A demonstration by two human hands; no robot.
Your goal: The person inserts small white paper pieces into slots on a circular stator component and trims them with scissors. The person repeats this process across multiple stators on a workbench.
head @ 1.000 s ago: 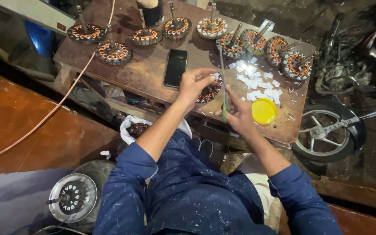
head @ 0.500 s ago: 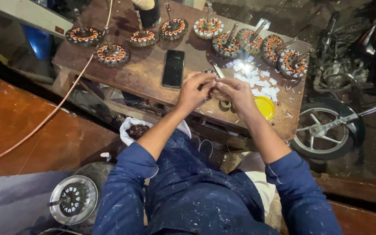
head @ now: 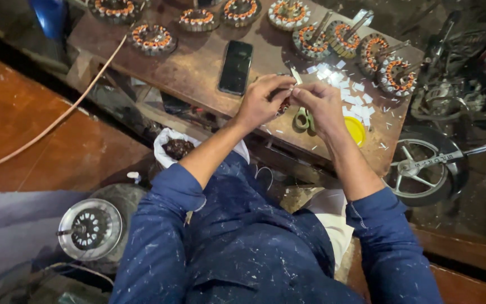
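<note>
Since a second ago both hands have drawn together above the bench (head: 198, 73): the right hand (head: 322, 104) has left the yellow lid (head: 356, 129) and now meets the left hand (head: 262, 101), fingers pinched narrow on a small wound stator (head: 283, 104) between them, so fitting work has resumed. Green-handled scissors (head: 302, 118) lie beneath. No labels show; white paper slips (head: 361, 95) lie scattered right, a dark phone (head: 235, 66) left.

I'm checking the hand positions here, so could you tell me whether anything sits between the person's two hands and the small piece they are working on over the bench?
Nothing visible does. The left hand and right hand already meet at the small piece, fingertips pinching it above the wooden bench. The scissors lie below the hands and the phone to the side.
</note>
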